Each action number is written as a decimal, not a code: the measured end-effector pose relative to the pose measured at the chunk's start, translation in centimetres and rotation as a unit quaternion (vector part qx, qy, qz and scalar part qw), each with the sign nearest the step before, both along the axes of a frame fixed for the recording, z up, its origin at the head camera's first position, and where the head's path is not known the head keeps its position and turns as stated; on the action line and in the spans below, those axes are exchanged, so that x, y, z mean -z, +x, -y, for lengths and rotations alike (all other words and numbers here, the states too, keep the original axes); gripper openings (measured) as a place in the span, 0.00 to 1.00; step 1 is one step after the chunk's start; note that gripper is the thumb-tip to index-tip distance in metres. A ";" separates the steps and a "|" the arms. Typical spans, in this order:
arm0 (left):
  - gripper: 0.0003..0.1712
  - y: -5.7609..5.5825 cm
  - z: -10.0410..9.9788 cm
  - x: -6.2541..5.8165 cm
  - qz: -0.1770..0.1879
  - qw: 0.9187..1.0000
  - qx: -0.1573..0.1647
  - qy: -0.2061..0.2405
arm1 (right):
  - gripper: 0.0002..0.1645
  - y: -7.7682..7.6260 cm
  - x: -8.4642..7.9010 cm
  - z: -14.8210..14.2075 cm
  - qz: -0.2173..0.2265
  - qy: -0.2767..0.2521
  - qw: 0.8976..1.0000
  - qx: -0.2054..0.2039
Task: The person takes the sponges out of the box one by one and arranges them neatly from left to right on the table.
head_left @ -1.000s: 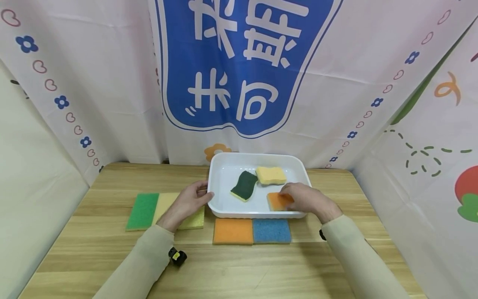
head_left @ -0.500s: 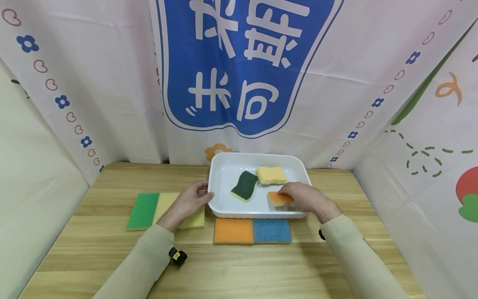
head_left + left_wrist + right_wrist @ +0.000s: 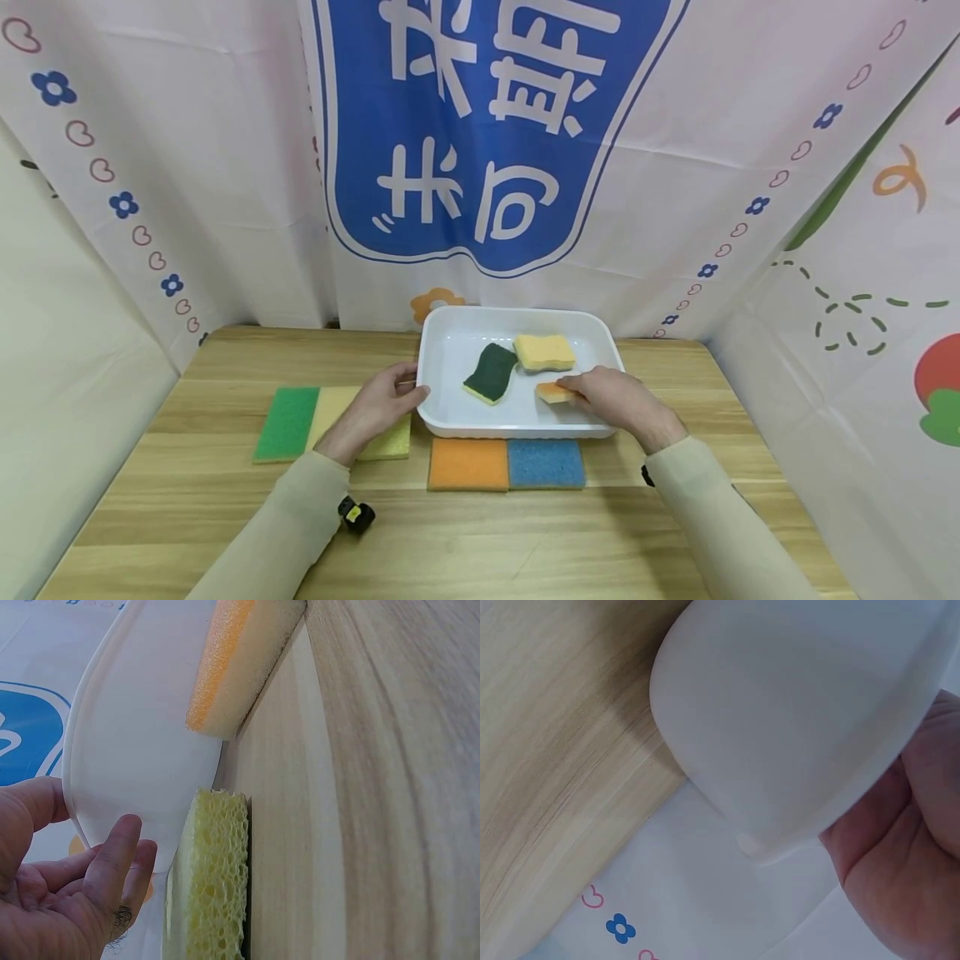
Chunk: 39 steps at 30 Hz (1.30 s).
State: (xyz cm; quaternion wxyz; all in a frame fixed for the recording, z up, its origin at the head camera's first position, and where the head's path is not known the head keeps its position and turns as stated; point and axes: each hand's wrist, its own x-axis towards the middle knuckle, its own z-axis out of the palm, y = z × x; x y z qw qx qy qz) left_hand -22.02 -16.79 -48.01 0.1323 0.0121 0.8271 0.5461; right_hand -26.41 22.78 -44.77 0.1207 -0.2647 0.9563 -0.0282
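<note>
A white tray (image 3: 480, 431) stands at the table's back edge. My left hand (image 3: 378, 408) grips its left rim; in the left wrist view, the thumb hooks the rim and the other fingers lie along the outer wall. Inside the tray, my right hand (image 3: 618, 402) pinches an orange-topped sponge (image 3: 552, 392), tilted so its pale edge shows; the fingers cover its right part. A dark green scouring sponge (image 3: 491, 372) and a wavy pale yellow sponge (image 3: 545, 353) lie in the tray. The right wrist view has the tray wall hiding the fingertips and sponge.
Left of the tray lie a green sponge (image 3: 287, 423), a cream one (image 3: 328, 408) and a porous yellow one (image 3: 393, 442), partly under my left arm. An orange sponge (image 3: 468, 464) and a blue sponge (image 3: 546, 464) lie side by side along the tray's front. A printed curtain (image 3: 247, 208) hangs behind.
The orange sponge in my right hand has gone from nearly flat on the tray floor to raised and tilted, showing its pale side. My left hand and the tray have stayed put.
</note>
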 end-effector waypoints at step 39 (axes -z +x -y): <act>0.37 -0.1 0.2 0.5 -0.006 1.000 0.003 -0.001 | 0.19 8.3 -4.2 -1.4 -0.167 -0.073 0.983 0.014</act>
